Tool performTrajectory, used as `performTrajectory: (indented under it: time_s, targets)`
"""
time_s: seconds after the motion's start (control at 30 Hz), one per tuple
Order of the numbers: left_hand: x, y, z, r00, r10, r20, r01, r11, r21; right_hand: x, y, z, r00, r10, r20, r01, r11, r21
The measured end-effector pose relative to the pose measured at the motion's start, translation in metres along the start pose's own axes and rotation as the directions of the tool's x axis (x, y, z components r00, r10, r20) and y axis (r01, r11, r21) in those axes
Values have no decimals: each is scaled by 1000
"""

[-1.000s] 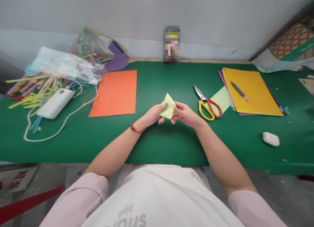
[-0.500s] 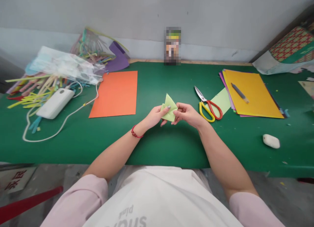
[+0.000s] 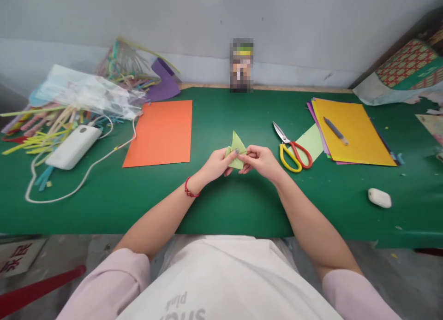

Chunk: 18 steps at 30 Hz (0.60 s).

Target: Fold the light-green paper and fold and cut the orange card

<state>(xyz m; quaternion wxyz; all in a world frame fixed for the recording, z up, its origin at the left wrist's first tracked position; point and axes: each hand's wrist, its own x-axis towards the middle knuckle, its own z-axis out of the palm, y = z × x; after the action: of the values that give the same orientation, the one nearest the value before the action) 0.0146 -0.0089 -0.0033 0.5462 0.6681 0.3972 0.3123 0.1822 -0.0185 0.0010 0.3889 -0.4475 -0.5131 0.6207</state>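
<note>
A small piece of folded light green paper [image 3: 235,142] is held between my two hands above the green table [image 3: 235,204]. My left hand [image 3: 217,164] grips its left side, thumb lying over the front. On the other side, my right hand [image 3: 260,162] pinches the right edge between thumb and fingers. One pointed corner of the paper sticks up away from me. Parts of the lower folds are covered by my fingers. To the right of my right hand lie scissors [image 3: 291,150] with one yellow and one red handle, partly over a light green sheet [image 3: 313,142].
An orange sheet [image 3: 161,134] lies to the left. Beyond it are a white power bank [image 3: 74,147] with a cable and a heap of pipe cleaners [image 3: 51,126]. At right, a grey pen [image 3: 335,130] rests on stacked coloured paper [image 3: 363,145], with a white case [image 3: 380,198] nearer me.
My right hand has shifted slightly left over the folded paper, and its thumb now sits closer to my left thumb. The whole view has moved a little.
</note>
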Motion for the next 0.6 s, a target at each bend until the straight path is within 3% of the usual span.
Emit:
performTrajectory:
  time_s: [0.13,0.23,0.33,0.47,0.6]
  targets:
    - [0,4,1,999,-3,-41,3,1000,2,-1,0,5,997,-51,-51,48,997,-62]
    - [2,8,2,999,-38,-27,33,987,-160,-1,-4,8,993,-98,-60,95,994,-45]
    - [2,10,3,999,-34,20,38,947,-320,-4,-9,7,993,-108,40,106,993,48]
    - [1,8,3,984,-29,175,109,875,-472,-5,-7,4,971,-117,210,74,976,203]
    - [-1,4,3,943,-39,331,210,840,-500,-1,3,4,954,-154,257,84,961,263]
